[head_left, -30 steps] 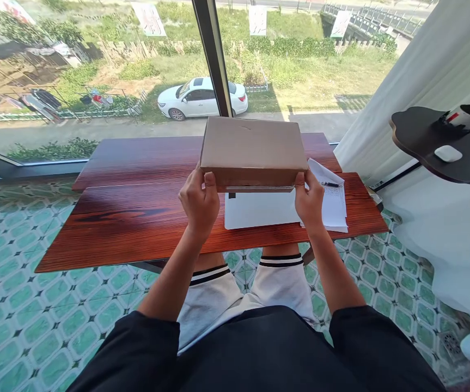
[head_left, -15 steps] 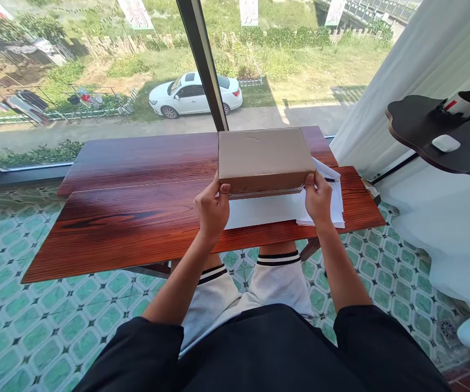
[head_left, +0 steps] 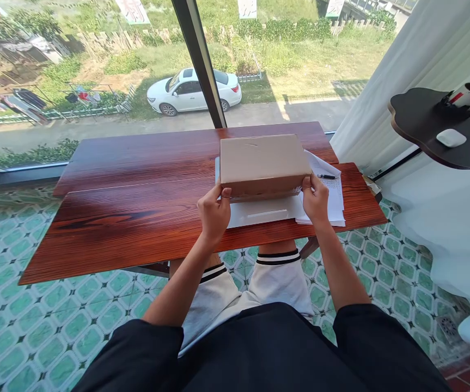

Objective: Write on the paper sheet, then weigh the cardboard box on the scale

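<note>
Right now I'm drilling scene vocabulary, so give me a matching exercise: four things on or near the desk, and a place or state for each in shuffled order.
Things:
1. cardboard box
2. pen
3. white mouse
4. white car

Places or states:
a. on the dark side shelf
b. outside, beyond the window
c. gripped at both near corners by left hand and right hand
d. lying on the printed papers

Pairs: 1-c, 2-d, 3-a, 4-b

Bright window daylight; wide-angle edge distortion
</note>
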`<state>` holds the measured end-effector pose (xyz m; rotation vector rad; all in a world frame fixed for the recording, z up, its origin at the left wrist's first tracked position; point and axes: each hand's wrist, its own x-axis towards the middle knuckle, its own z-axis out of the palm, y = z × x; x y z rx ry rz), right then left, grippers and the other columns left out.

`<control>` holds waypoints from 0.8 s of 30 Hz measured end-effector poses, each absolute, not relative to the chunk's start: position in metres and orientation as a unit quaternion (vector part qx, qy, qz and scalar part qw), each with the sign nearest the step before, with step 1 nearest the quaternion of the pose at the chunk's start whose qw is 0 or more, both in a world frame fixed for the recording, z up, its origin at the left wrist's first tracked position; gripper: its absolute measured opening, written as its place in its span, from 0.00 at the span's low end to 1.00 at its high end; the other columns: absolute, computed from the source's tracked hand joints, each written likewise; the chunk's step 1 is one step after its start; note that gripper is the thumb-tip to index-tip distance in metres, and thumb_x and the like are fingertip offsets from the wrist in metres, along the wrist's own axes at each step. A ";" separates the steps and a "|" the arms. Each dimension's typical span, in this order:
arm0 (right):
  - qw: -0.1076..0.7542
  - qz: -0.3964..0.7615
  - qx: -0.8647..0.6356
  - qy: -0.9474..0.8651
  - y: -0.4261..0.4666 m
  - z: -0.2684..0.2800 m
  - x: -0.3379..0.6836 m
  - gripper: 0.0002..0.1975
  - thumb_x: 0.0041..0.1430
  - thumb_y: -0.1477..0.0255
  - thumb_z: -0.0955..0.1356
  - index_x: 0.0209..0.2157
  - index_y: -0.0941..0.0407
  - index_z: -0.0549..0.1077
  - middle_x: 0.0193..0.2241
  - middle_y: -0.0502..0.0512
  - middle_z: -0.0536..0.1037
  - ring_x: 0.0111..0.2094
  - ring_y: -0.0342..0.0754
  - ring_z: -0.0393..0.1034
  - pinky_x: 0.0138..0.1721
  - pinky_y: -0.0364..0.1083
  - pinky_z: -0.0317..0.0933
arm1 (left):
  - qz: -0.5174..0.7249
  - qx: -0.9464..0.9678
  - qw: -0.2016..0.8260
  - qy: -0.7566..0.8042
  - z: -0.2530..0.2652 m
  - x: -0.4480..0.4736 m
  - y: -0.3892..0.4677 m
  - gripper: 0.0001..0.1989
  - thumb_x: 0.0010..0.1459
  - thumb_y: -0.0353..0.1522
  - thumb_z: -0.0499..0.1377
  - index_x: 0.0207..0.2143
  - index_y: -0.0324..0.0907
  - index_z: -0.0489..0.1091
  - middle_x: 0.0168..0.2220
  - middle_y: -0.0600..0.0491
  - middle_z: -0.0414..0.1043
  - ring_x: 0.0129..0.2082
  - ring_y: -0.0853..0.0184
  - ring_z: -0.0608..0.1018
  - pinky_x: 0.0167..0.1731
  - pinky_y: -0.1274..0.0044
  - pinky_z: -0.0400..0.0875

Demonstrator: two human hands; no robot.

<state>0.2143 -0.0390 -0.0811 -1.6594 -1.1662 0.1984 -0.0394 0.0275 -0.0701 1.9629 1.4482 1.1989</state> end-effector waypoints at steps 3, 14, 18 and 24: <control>0.521 0.086 -0.698 -0.484 -0.040 -0.083 0.214 0.27 0.69 0.52 0.58 0.38 0.61 0.75 0.27 0.56 0.72 0.28 0.43 0.59 0.30 0.42 0.54 | 0.429 0.707 0.212 0.521 -0.073 -0.040 0.027 0.26 0.66 0.50 0.47 0.31 0.40 0.72 0.26 0.49 0.73 0.26 0.69 0.67 0.30 0.77 0.63; 0.522 0.097 -0.702 -0.474 -0.042 -0.084 0.214 0.27 0.68 0.52 0.58 0.42 0.60 0.76 0.34 0.60 0.78 0.30 0.44 0.63 0.31 0.43 0.61 | 0.416 0.713 0.223 0.518 -0.076 -0.041 0.024 0.28 0.66 0.51 0.47 0.33 0.38 0.74 0.32 0.47 0.78 0.29 0.68 0.73 0.32 0.78 0.68; 0.525 0.094 -0.699 -0.476 -0.042 -0.085 0.216 0.27 0.68 0.53 0.59 0.43 0.61 0.77 0.39 0.64 0.79 0.33 0.47 0.69 0.32 0.44 0.63 | 0.405 0.721 0.235 0.511 -0.076 -0.042 0.023 0.28 0.67 0.50 0.47 0.43 0.39 0.76 0.37 0.46 0.80 0.34 0.65 0.78 0.35 0.77 0.72; 0.546 0.130 -0.653 -0.508 -0.045 -0.080 0.218 0.25 0.69 0.55 0.60 0.54 0.57 0.74 0.51 0.62 0.77 0.51 0.50 0.71 0.43 0.45 0.67 | 0.392 0.733 0.260 0.491 -0.080 -0.050 0.025 0.30 0.68 0.49 0.46 0.60 0.41 0.69 0.47 0.46 0.80 0.39 0.64 0.81 0.42 0.73 0.76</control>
